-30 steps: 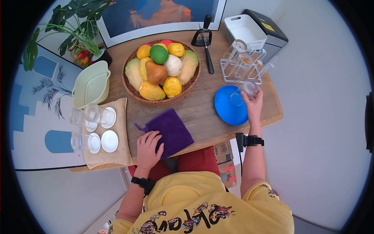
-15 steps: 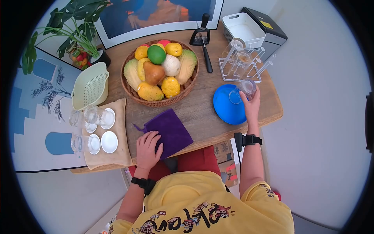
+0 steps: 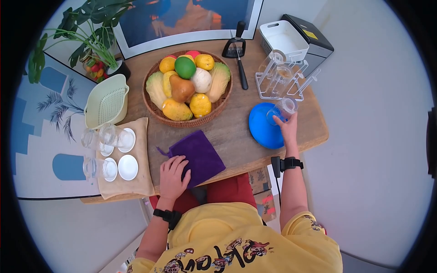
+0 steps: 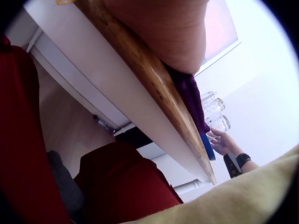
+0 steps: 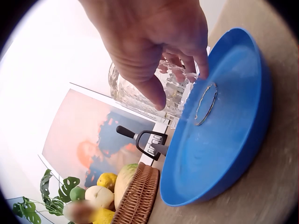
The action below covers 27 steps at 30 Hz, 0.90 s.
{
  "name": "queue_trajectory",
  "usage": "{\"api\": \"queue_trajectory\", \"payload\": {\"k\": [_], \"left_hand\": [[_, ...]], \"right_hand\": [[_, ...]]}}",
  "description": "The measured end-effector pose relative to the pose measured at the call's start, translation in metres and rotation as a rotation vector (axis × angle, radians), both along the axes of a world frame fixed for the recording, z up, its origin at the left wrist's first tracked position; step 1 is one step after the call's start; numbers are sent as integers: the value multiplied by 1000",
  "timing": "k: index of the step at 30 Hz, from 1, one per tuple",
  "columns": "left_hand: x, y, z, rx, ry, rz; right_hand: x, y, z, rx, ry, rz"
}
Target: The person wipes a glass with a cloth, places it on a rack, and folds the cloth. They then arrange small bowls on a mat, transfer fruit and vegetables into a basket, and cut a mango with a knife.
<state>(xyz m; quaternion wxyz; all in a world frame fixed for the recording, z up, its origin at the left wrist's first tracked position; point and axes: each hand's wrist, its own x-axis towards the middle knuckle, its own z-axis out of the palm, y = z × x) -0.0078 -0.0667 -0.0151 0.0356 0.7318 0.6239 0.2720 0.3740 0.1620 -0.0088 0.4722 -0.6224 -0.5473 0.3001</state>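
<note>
In the head view my right hand grips a clear drinking glass at the far side of the blue plate. From the right wrist, thumb and fingers wrap the patterned glass, whose end is close over the blue plate. A thin ring outline shows on the plate surface beside it. My left hand rests with relaxed fingers on a purple drawstring pouch near the table's front edge. In the left wrist view the pouch overhangs that edge.
A white rack with upturned glasses stands behind the plate. A wicker fruit basket is at mid-table, near a black-handled knife. On the left, a beige mat holds several glasses and white dishes by a green basket.
My right hand has brought the glass slightly left and nearer to me, farther over the blue plate. The left hand stays on the pouch. The head view has shifted a little.
</note>
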Motion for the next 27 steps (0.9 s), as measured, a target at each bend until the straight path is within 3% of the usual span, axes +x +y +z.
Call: {"api": "queue_trajectory", "payload": {"k": [3,5,10,14,18,21,24,27], "left_hand": [[-1,0,-2,-6,-5,-1],[-1,0,-2,-2,-7,2],[0,0,-1,5,7,-3],[1,1,0,14,6,4],[3,1,3,13,9,16],[2,1,0,21,23,27],[2,1,3,15,35,28],[2,2,2,18,35,29]], "right_hand": [[2,1,12,-24,-57,-8],[2,-5,45,167,244,1],[24,38,153,390,166,-72],[42,99,190,362,22,-41],[41,147,183,276,-7,-41],[30,168,170,254,120,-52],[38,197,145,306,-13,-73],[41,206,131,195,-72,-120]]}}
